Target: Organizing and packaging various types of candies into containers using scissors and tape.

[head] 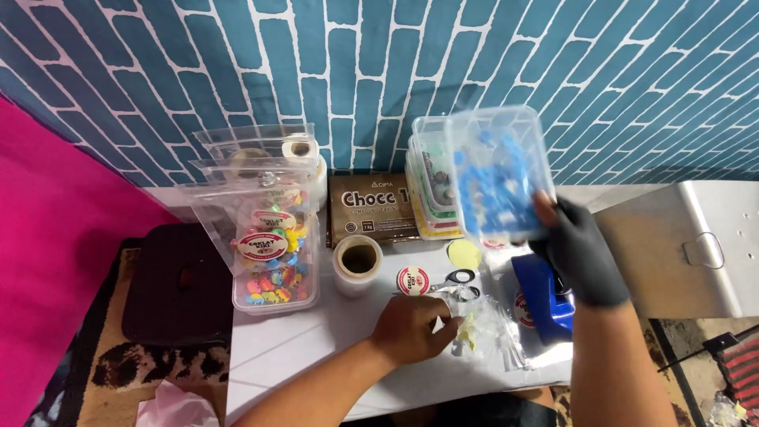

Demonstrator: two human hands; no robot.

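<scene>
A clear lidded plastic container (498,170) filled with small blue pieces was held aloft over the back of the table (285,348) by the right hand (581,253), which was covered by a black glove; the grip was closed on the container's lower right corner, thumb on the near face. The container was judged light and fairly stiff but smooth-walled, so a slip was thought possible from a corner hold; a firmer hold would be had across its two long sides, with the lid kept level lest the loose contents shift. The bare left hand (413,328) was rested on the white table, its fingers curled around the edge of a crinkled clear plastic bag (494,332) holding something yellowish. That bag was judged soft, thin and slippery, best pinched at its open edge. Scissors (455,281) lay just beyond the left hand, beside a roll of clear tape (357,263), and a stack of similar containers (431,194) stood behind the raised one.
</scene>
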